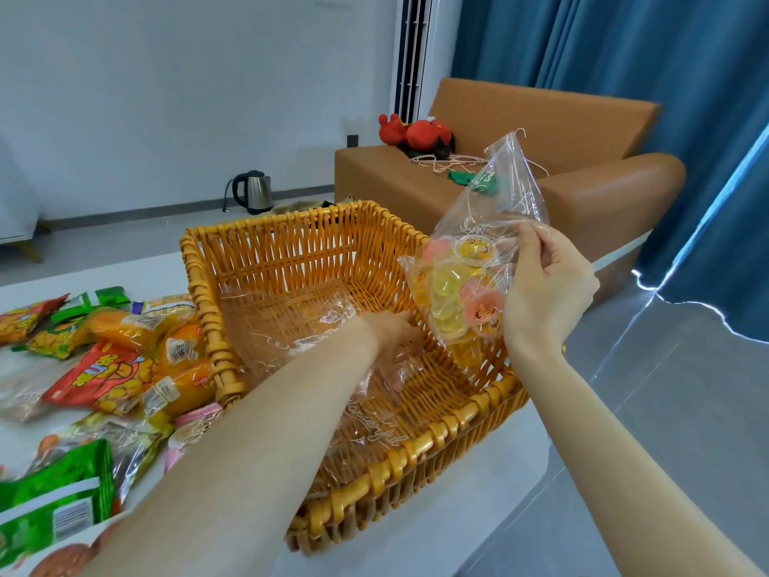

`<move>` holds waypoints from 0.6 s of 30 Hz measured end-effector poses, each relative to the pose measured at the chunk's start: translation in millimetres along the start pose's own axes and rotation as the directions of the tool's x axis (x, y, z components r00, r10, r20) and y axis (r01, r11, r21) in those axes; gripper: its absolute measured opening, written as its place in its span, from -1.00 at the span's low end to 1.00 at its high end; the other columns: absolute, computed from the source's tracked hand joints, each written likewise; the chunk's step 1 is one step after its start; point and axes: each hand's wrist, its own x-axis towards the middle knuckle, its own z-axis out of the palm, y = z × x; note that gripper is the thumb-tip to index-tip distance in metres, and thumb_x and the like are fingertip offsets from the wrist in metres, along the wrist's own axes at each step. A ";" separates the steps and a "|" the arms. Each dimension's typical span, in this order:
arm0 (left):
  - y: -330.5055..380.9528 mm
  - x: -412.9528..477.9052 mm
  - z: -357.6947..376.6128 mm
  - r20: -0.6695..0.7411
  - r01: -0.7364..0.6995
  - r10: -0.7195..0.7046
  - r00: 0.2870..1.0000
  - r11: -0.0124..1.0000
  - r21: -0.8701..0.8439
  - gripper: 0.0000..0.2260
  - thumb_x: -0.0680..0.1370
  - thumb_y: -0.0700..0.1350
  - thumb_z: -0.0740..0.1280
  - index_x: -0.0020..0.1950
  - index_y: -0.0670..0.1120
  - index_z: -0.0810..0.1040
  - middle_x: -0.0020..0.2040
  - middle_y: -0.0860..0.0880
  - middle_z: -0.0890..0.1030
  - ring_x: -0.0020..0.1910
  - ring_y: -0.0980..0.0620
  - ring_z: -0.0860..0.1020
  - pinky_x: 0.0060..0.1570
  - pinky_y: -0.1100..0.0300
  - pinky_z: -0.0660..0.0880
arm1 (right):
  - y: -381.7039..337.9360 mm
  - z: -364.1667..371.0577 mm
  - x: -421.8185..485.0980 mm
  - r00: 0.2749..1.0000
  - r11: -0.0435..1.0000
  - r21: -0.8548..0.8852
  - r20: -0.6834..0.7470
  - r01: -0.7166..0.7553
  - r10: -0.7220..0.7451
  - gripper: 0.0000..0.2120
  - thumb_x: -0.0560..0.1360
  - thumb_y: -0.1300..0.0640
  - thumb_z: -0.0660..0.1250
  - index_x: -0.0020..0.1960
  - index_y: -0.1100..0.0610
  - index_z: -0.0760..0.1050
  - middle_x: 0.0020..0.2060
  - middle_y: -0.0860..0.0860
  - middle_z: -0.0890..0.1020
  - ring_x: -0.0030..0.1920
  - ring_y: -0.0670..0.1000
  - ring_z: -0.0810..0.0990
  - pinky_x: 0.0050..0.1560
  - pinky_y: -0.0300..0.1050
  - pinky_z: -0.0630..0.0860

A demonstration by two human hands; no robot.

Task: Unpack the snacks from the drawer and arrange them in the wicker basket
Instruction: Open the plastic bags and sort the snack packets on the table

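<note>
An orange wicker basket (291, 260) stands on the white table, lined with a clear plastic bag (291, 318) printed with white script. My left hand (395, 343) reaches down inside the basket, fingers on that clear plastic near the right wall. My right hand (545, 289) pinches a clear bag of yellow and pink jelly cups (466, 285) and holds it above the basket's right rim, the bag's bottom dipping into the basket. Several snack packets (112, 368) in red, green and orange lie on the table left of the basket.
A brown sofa (541, 168) with a red plush toy (420, 133) stands behind the table. An electric kettle (254, 193) sits on the floor by the wall. Blue curtains (666, 68) hang at the right. The table edge (520, 472) runs just right of the basket.
</note>
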 end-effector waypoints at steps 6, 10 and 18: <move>-2.6 0.0 -1.9 0.000 -0.035 0.035 0.999 0.999 -0.023 -0.39 0.39 0.03 0.51 0.38 -0.03 0.40 0.33 -0.01 0.47 0.29 -0.05 0.44 0.24 0.04 0.44 | -1.9 1.8 1.1 1.000 1.000 -0.002 -0.006 0.003 -0.003 -0.77 0.63 0.05 0.21 0.12 0.01 0.64 -0.07 -0.15 0.66 -0.07 -0.17 0.59 0.01 -0.27 0.55; 2.3 -6.9 -4.3 -0.030 -0.050 0.050 0.998 0.999 -0.017 -0.51 0.44 -0.06 0.49 0.31 -0.09 0.45 0.23 -0.02 0.53 0.21 -0.03 0.49 0.14 0.14 0.45 | -0.5 1.2 1.0 1.000 1.000 -0.024 -0.011 -0.002 0.002 -0.76 0.63 0.05 0.21 0.12 0.02 0.64 -0.04 -0.10 0.69 -0.04 -0.17 0.59 0.04 -0.25 0.55; -3.8 -18.9 -12.7 -0.123 0.044 -0.054 0.991 0.995 -0.087 -0.94 0.59 -0.19 0.27 0.03 -0.13 0.51 -0.03 -0.05 0.61 -0.10 0.00 0.60 -0.09 0.19 0.53 | 6.4 1.8 0.3 1.000 0.999 -0.039 -0.024 -0.021 0.020 -0.73 0.63 0.05 0.19 0.13 0.05 0.64 -0.05 -0.17 0.65 -0.12 -0.26 0.53 -0.13 -0.58 0.36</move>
